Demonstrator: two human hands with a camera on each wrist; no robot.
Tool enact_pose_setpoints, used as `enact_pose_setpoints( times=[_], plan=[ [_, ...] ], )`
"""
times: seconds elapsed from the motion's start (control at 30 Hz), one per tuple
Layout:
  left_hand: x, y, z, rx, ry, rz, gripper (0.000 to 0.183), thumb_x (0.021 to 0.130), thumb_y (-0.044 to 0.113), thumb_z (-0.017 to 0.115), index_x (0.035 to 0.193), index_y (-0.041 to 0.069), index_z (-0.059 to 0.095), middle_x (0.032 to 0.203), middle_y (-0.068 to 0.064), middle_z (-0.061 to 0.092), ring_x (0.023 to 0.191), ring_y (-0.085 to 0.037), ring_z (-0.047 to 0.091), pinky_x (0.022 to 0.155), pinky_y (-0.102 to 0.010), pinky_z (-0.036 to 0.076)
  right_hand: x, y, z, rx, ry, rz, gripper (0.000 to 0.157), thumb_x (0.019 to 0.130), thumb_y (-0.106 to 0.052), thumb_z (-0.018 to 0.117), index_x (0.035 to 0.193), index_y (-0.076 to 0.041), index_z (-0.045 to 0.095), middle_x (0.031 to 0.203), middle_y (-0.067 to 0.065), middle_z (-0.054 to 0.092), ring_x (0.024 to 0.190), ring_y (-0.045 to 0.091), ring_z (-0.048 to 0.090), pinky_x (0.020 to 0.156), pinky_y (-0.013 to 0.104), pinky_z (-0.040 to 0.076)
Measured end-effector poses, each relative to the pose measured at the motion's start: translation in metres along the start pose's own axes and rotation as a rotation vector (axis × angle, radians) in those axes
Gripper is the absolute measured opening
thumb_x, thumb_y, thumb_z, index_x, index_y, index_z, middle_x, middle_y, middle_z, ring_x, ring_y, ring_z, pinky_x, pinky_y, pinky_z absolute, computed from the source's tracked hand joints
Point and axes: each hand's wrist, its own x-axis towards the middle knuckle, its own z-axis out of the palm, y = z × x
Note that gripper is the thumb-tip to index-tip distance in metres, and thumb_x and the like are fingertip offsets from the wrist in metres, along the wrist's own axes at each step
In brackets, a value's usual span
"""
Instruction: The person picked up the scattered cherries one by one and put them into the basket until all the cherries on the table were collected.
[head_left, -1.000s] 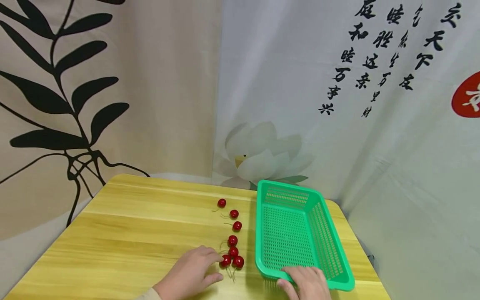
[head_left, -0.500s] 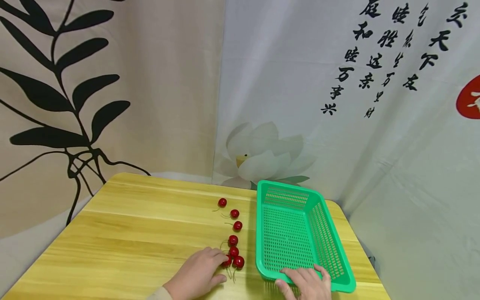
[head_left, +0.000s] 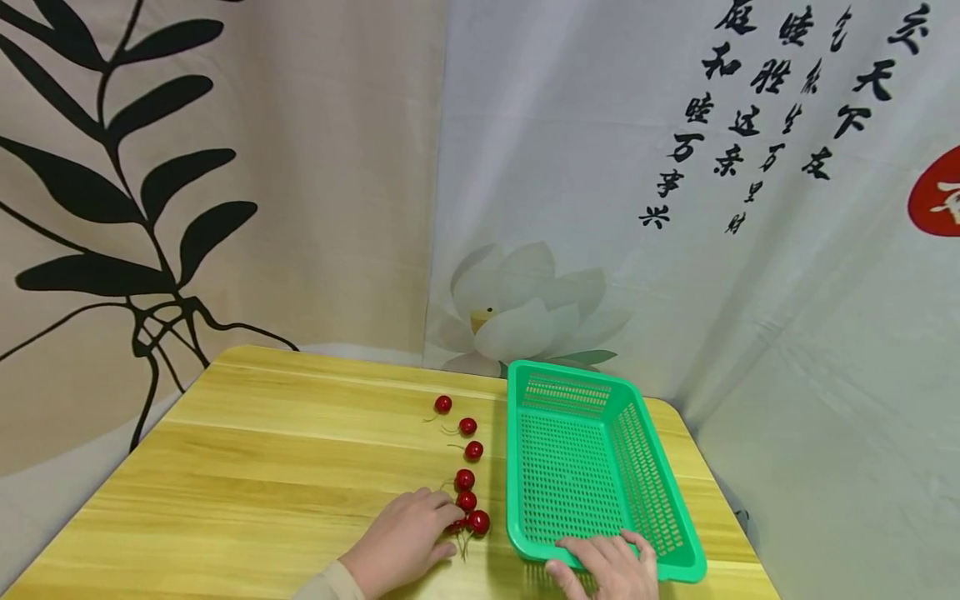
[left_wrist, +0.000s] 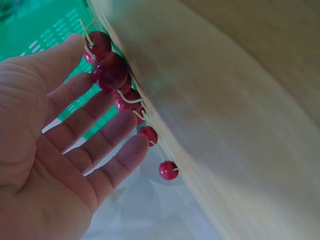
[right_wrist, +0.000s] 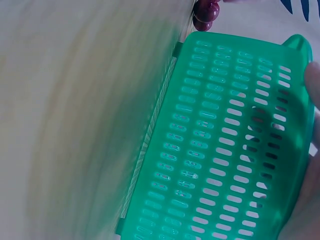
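Several red cherries with thin stems lie in a rough line on the table, with one cherry [head_left: 478, 522] at the near end. My left hand [head_left: 405, 537] is beside that near end. In the left wrist view its fingers are nearly straight, and the index fingertip touches a dark cherry [left_wrist: 109, 71]. From the head camera the fingers partly cover this cherry. To the right stands a green plastic basket [head_left: 512, 467] with slotted walls and nothing in it. My right hand [head_left: 611, 567] grips its near rim, fingers over the edge and thumb outside.
The wooden table [head_left: 262, 467] reaches back to a printed curtain [head_left: 345, 208] with a dark plant, a pale lotus and writing. Farther back in the line sits another cherry [head_left: 443, 404]. The basket takes up the table's right side.
My left hand has moved slightly right, and its fingers cover more of the nearest left cherry. The basket has shifted a little left with my right hand on its rim.
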Motion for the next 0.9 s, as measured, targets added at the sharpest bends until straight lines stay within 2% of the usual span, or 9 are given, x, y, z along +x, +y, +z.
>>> enact_pose_setpoints(
  times=[0.33,0.6,0.8,0.9],
  plan=[
    [0.0046,0.0042,0.0023,0.022,-0.001,0.016,0.036,0.091,0.041,0.082,0.123,0.024,0.077,0.119,0.004,0.075,0.103,-0.015,0.069,0.091,-0.04,0.061,0.0012,-0.0027,-0.002,-0.001,-0.011,0.021,0.021,0.076,-0.046,0.092,0.091,-0.037,0.08,0.075,-0.023,0.067,0.069,0.003,0.059,0.086,0.046,0.042],
    [0.0079,0.0063,0.0042,0.007,0.004,0.032,0.027,0.092,0.038,0.083,0.113,0.024,0.078,0.115,0.007,0.076,0.105,-0.015,0.071,0.093,-0.041,0.062,0.0008,-0.0037,-0.0036,0.002,-0.03,0.037,0.021,0.076,-0.045,0.092,0.091,-0.038,0.08,0.075,-0.025,0.067,0.069,0.002,0.059,0.086,0.045,0.042],
    [0.0078,0.0071,0.0046,0.002,0.017,0.04,0.017,0.09,0.029,0.085,0.103,0.023,0.077,0.108,0.008,0.076,0.102,-0.014,0.073,0.095,-0.043,0.062,0.001,-0.0028,-0.0044,0.001,-0.033,0.031,0.021,0.076,-0.046,0.092,0.091,-0.038,0.08,0.076,-0.025,0.067,0.07,0.002,0.059,0.085,0.045,0.043],
    [0.0075,0.0065,0.0053,0.002,0.025,0.05,0.014,0.089,0.022,0.087,0.099,0.022,0.077,0.102,0.008,0.076,0.094,-0.011,0.071,0.087,-0.036,0.063,0.0007,-0.0023,-0.0048,0.002,-0.038,0.031,0.021,0.076,-0.046,0.092,0.092,-0.039,0.08,0.076,-0.026,0.066,0.07,0.001,0.058,0.085,0.045,0.044]
  ],
)
